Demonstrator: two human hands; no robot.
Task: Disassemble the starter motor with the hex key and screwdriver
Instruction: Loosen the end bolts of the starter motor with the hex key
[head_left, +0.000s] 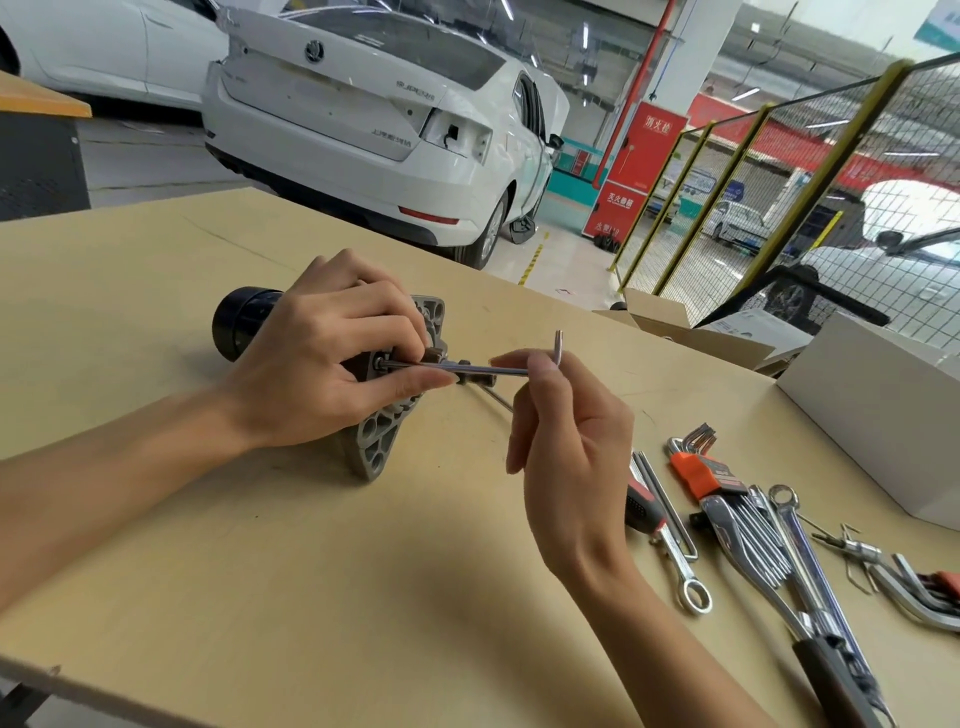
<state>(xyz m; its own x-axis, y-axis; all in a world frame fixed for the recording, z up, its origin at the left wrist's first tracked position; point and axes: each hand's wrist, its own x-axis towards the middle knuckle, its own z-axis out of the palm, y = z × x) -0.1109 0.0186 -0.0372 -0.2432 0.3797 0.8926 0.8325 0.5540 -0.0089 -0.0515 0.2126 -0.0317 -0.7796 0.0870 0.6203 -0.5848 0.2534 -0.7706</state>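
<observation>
The starter motor (244, 325) lies on its side on the tan table (156, 545), black round body to the left, grey flange (382, 441) toward me. My left hand (322, 364) wraps over the motor's front and holds it down, thumb and fingers close around the bolt head. An L-shaped hex key (483, 370) runs level from that bolt to the right, its short leg pointing up. My right hand (566, 447) pinches the key near its bend between thumb and forefinger. A screwdriver with a red and black handle (643, 506) lies to the right, partly hidden by my right hand.
Right of my hands lie an orange-holdered hex key set (701, 470), several chrome wrenches (753, 535) and another key set (930, 587). A white box (883, 410) and an open carton (691, 327) stand at the far right edge. A thin rod (496, 399) lies behind the key.
</observation>
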